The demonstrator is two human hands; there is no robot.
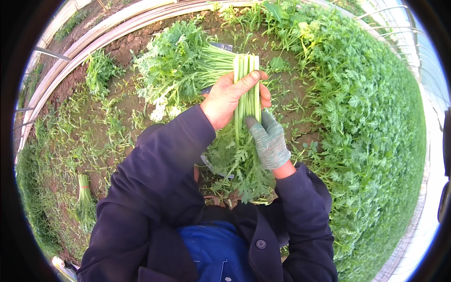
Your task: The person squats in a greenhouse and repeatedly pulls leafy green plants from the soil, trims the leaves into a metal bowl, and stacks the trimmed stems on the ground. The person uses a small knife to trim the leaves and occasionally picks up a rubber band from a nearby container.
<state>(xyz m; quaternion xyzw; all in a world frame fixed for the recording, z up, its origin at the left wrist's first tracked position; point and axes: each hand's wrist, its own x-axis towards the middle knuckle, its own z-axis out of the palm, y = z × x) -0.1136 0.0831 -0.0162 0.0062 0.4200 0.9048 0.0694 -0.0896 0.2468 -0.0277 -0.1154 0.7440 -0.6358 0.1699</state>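
A handful of leafy green stalks (246, 95) stands upright before me, pale cut ends at the top and lobed leaves (246, 169) hanging below. My bare left hand (232, 91) is wrapped around the upper stalks, thumb across the front. Lower on the same stalks, my right hand (267, 141), in a grey-green knit glove, grips them between thumb and fingers. Just beyond my left hand lies a larger pile of cut greens (176, 63), its stems pointing right towards the held stalks. A dark flat surface (223, 46) shows partly under that pile.
Dense growing greens (370, 123) fill the right side. A tied bundle (84, 197) with a red band lies on the littered soil at left. A small clump of greens (100, 72) sits near the pale border (119, 28). Metal hoops (398, 28) rise at the upper right.
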